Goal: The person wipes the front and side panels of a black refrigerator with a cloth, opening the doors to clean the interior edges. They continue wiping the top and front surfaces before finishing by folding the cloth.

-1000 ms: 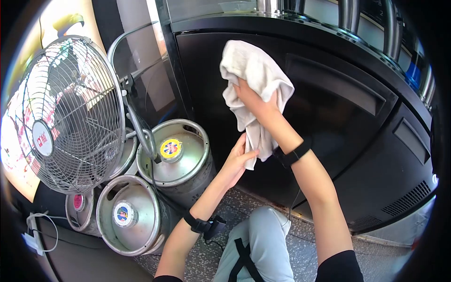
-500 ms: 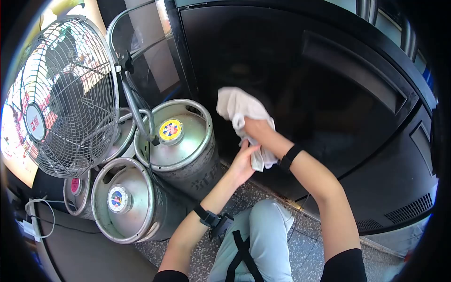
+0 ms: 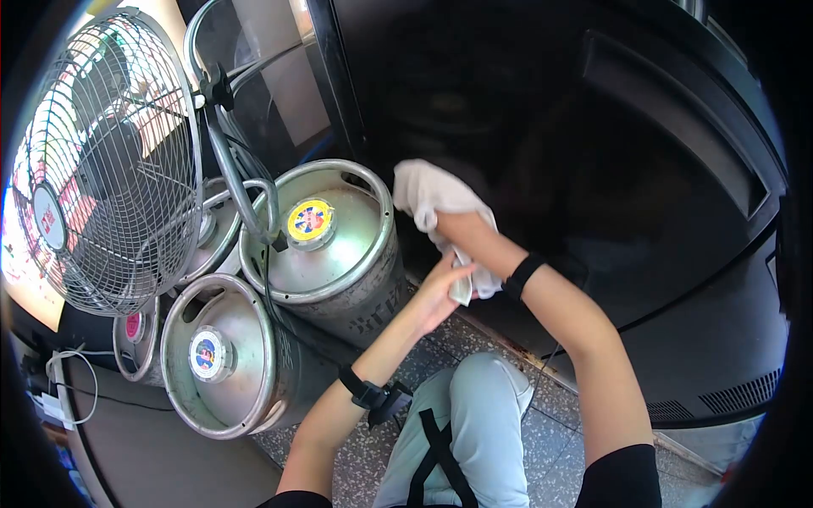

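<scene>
- The white cloth (image 3: 428,193) sits just right of the frame's centre, bunched and pressed flat against the lower part of a black cabinet door (image 3: 610,195); its loose end hangs down below the hand.
- The right hand (image 3: 461,230) lies on the cloth with its grip closed over the bunched fabric, holding it to the door.
- The left hand (image 3: 439,292) reaches up from below and touches the hanging end of the cloth. Its fingers are curled beside it, but I cannot tell whether that grip is closed on the fabric.
- A black band (image 3: 524,274) circles the right wrist, and a dark strapped device (image 3: 370,394) the left.
- Just left of the cloth stands a steel keg (image 3: 339,271) with a yellow cap (image 3: 309,219), close to the door.
- A second keg (image 3: 229,360) lies at lower left, touching the first.
- A wire-caged fan (image 3: 102,161) fills the upper left.
- A knee in pale trousers (image 3: 478,406) rests on the speckled floor (image 3: 550,423) at bottom centre.
</scene>
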Demonstrator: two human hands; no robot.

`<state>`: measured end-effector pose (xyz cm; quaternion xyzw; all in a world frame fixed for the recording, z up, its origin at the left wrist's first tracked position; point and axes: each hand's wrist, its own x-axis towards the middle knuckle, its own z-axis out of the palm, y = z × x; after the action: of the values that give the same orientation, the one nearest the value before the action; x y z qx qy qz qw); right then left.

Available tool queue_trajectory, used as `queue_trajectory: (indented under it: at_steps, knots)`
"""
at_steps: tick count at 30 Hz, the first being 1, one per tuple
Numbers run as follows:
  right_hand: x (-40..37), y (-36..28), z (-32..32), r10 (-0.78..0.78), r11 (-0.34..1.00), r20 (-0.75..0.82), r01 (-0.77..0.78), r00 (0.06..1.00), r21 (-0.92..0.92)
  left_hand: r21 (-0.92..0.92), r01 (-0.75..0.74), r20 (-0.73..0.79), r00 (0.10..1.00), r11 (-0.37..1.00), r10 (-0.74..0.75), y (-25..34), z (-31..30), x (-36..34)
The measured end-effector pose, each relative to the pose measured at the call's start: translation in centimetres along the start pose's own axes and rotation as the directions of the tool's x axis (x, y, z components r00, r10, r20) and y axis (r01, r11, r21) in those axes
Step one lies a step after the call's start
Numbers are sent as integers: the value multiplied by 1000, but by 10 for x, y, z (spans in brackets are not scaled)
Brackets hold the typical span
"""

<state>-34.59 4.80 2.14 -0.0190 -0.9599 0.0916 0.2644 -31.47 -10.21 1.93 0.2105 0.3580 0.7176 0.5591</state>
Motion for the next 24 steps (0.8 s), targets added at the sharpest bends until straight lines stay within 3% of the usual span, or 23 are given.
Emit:
queue_trajectory:
  at_steps: [1, 2, 4, 6, 8, 9, 11, 14, 16, 19, 20, 21, 22, 24]
  knots:
    - [-13, -6, 5, 11, 991, -77, 0, 997, 135, -13, 22, -4, 1000, 1000, -22, -15, -8, -3]
    - [-17, -5, 6, 132, 971, 56, -141, 990, 192, -27, 44, -8, 999, 999, -44, -27, -16, -3]
    - [-19, -20, -19, 340, 870, 338, -430, 878, 241, -24, 43, -32, 999, 999, -43, -29, -14, -9]
    - [-30, -25, -20, 470, 730, 461, -625, 753, 276, -34, 53, -41, 998, 998, -54, -29, -13, -13]
    - [-45, -21, -20, 566, 608, 434, -711, 700, 353, -60, 50, -25, 998, 997, -52, -26, -11, -11]
    - [-54, -22, -34, 534, 693, 589, -713, 606, 105, -28, 93, 3, 996, 995, -93, -30, -9, -14]
    - [-92, -5, -43, 544, 785, 488, -620, 682, -8, 58, 180, -23, 984, 982, -179, -53, -4, -21]
    - [-151, 27, -62, 504, 863, 323, -457, 801, -213, 199, 183, 190, 957, 963, -221, -75, 29, -27]
    - [-160, 17, -103, 487, 872, 289, -438, 824, -220, 352, 172, 235, 935, 920, -264, -81, 57, -21]
    - [-168, 29, -164, 406, 914, 114, -399, 907, -78, 371, 29, 415, 889, 928, -193, -69, 92, -18]
    - [-154, 23, -185, 267, 911, 33, -241, 963, -335, 373, -19, 469, 867, 928, -171, -58, 103, -19]
    - [-141, 17, -205, 120, 798, -49, -126, 992, -590, 383, -86, 460, 881, 920, -109, -52, 107, -19]
    - [-122, 10, -217, -35, 760, -178, -90, 983, -644, 366, -140, 465, 884, 920, -50, -45, 108, -17]
    - [-74, -16, -235, 186, 795, -153, -240, 971, -557, 258, -136, 383, 923, 956, 28, -24, 106, -15]
